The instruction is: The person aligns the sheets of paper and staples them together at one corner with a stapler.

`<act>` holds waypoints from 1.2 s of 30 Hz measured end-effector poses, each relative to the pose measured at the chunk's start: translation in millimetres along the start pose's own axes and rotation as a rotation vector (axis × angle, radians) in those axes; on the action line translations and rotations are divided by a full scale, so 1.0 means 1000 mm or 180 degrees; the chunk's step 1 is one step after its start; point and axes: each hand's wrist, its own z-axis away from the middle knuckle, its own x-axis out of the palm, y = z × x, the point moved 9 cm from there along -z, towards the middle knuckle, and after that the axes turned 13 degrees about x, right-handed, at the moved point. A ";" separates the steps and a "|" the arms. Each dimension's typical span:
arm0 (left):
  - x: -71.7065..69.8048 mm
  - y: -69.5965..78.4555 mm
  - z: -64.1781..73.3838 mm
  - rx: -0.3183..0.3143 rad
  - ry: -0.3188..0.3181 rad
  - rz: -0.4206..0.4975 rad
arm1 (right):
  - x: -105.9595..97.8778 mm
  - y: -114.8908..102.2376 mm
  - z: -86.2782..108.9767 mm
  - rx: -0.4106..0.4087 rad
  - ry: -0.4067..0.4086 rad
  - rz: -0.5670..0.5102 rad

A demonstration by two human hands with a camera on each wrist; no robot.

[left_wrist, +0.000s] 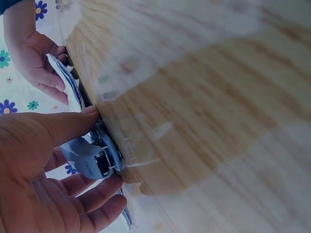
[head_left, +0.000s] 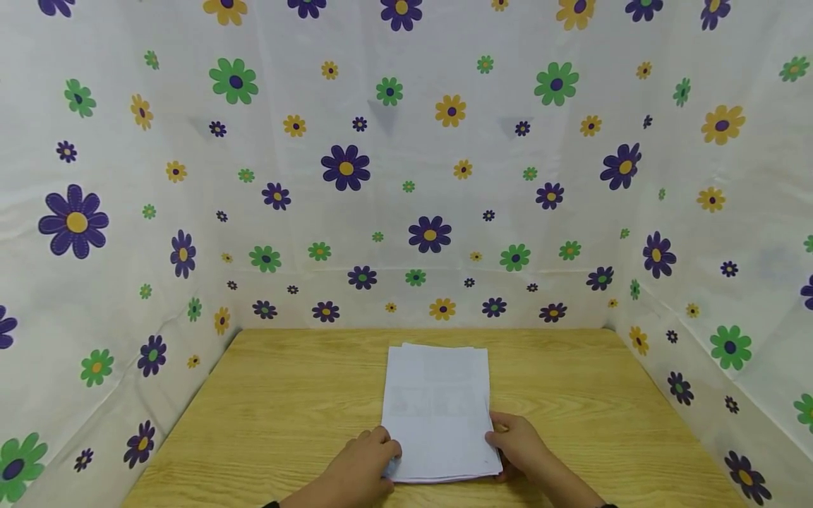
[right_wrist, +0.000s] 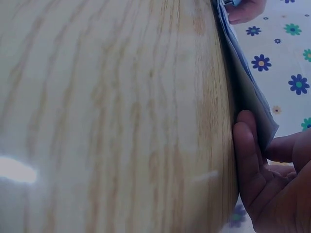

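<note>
A stack of white paper sheets [head_left: 438, 423] lies on the wooden table, faint print showing through the top sheet. At its lower left corner, my left hand [head_left: 358, 462] grips a small blue stapler [left_wrist: 87, 156], thumb on one side and fingers on the other. The stapler sits at the paper's edge, mostly hidden by the hand in the head view. My right hand [head_left: 517, 448] pinches the lower right edge of the stack, thumb on top and fingers [right_wrist: 248, 145] beneath. In the right wrist view, that side of the stack [right_wrist: 250, 82] is lifted slightly off the wood.
The wooden table [head_left: 286, 395] extends around the paper on all sides. Flower-patterned white cloth [head_left: 406, 141] hangs behind it and along both the left and right sides.
</note>
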 end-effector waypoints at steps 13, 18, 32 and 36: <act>0.005 -0.011 0.002 -0.0188 0.0046 0.0203 | -0.003 -0.008 -0.005 0.0041 0.0206 -0.0126; 0.005 -0.011 0.002 -0.0186 0.0056 0.0299 | -0.004 -0.010 -0.007 -0.0012 0.0342 -0.0068; -0.006 -0.005 0.002 -0.0101 0.0145 0.0036 | -0.003 -0.016 -0.004 -0.0287 0.0451 0.0258; -0.015 -0.005 0.000 -0.0098 0.0206 -0.0224 | -0.004 -0.013 -0.006 -0.0224 0.0459 0.0181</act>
